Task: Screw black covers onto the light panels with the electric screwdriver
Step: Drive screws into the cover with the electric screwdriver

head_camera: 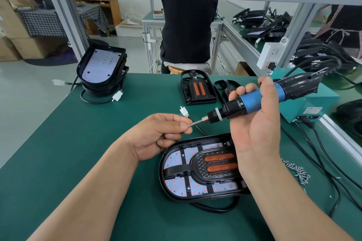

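Here, the right hand (254, 123) is closed around the blue barrel of the electric screwdriver (260, 100), held above the green table (58, 152) with its bit pointing left. The left hand (158, 135) pinches a small screw (189, 125) between thumb and forefinger at the bit tip. The light panel (180, 172), black cover (213, 164) seated on it, lies just near of both hands; loose screws (297, 171) lie right.

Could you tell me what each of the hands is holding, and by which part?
Right hand: electric screwdriver, gripped around its blue barrel. Left hand: a small screw pinched at the fingertips against the bit tip.
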### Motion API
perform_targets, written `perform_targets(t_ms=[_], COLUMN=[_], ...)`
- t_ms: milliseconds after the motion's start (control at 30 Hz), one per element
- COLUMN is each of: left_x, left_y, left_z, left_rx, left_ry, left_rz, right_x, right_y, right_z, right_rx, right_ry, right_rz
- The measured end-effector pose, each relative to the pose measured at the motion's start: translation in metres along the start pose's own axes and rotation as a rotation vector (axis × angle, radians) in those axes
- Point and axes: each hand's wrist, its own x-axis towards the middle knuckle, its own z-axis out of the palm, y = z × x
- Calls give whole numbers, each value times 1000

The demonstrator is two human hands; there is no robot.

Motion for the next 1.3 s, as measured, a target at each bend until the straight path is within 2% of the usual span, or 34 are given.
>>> perform_targets(t_ms=[533,867,1133,1300], left_x=[3,7,7,5], left_y=[-2,-4,-3,-1], left_z=[1,0,3,2], left_rx=[28,19,30,2], left_ry=[68,159,170,119], left_rz=[34,111,177,139], right_x=[-6,-6,-1,2], right_y=[-1,4,4,1], right_z=[9,10,1,-1], right_rx=[-152,-223,-83,-8], right_ry=[-67,-21,143,26], right_rz=[-63,-47,35,75])
